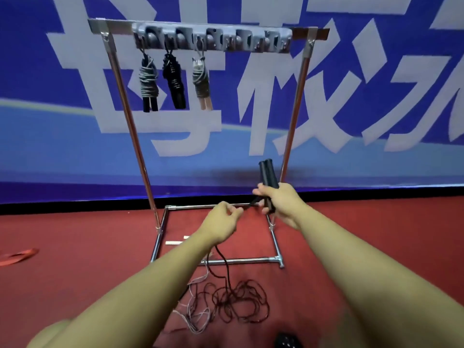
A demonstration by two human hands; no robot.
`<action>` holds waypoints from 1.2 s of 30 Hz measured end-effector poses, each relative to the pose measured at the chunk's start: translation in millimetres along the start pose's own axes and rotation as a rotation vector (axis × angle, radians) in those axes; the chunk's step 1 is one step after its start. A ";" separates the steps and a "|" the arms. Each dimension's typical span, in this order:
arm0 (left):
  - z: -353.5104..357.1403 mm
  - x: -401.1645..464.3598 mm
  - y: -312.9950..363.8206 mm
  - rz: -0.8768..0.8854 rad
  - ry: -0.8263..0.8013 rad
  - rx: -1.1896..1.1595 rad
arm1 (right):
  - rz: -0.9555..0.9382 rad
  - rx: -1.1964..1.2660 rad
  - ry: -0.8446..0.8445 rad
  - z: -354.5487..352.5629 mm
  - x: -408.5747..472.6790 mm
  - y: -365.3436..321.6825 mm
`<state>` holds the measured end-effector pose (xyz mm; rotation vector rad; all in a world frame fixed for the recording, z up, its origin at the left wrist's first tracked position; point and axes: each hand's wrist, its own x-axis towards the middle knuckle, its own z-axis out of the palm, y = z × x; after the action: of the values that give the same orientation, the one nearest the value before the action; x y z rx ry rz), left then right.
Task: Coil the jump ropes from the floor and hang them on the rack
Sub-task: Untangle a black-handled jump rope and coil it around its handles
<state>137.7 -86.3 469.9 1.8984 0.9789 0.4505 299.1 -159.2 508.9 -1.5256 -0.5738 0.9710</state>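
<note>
Nearest, on the red carpeted floor (75, 247), the dark thin cord of a black jump rope (238, 302) lay in a loose heap of overlapping loops, tangled against a pale thin cord (198, 315) lying just to its left. A small black object (286, 341) sat at the bottom edge, too cropped to identify.

From the heap one strand rose to the left hand (222, 222), whose curled fingers pinched the cord. The short stretch beyond it ran taut to the right hand (278, 204), which gripped the two black cylindrical handles (268, 177) held together, their ends pointing up.

Beyond the hands stood the chrome tube rack (133, 126), its base frame on the floor with a small white stick (173, 242) lying inside it. A red strap (17, 256) lay far left. On the grey hook bar (213, 38) at the top hung three coiled ropes: a grey-wrapped bundle with black handles (149, 84), an all-black bundle (174, 81), and a dull-cord bundle with pale handles (202, 84). The hooks to the right looked free.

The likely trouble was the heap itself: drawing the dark cord up for winding could drag the pale cord along or tighten a knot among the loops. Slack wraps around the handles could also slip and leave nothing firm to hang.
</note>
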 end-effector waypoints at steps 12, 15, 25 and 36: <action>-7.4 14.6 -82.6 0.350 -0.529 0.668 | 0.083 -1.278 -0.881 13.6 4.0 108.1; -16.8 20.6 -88.1 0.143 -0.551 0.206 | 0.290 -0.950 -1.092 14.4 -4.5 85.5; 11.5 28.6 -66.6 -0.073 -0.272 -0.967 | 0.053 0.235 -0.498 0.3 14.0 58.3; 28.8 14.1 -48.8 -0.057 0.090 -0.633 | 0.005 0.201 -0.160 27.8 16.6 68.4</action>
<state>143.4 -79.0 412.3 1.2865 0.8193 0.7202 273.6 -144.0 439.3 -1.2797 -0.5670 1.1265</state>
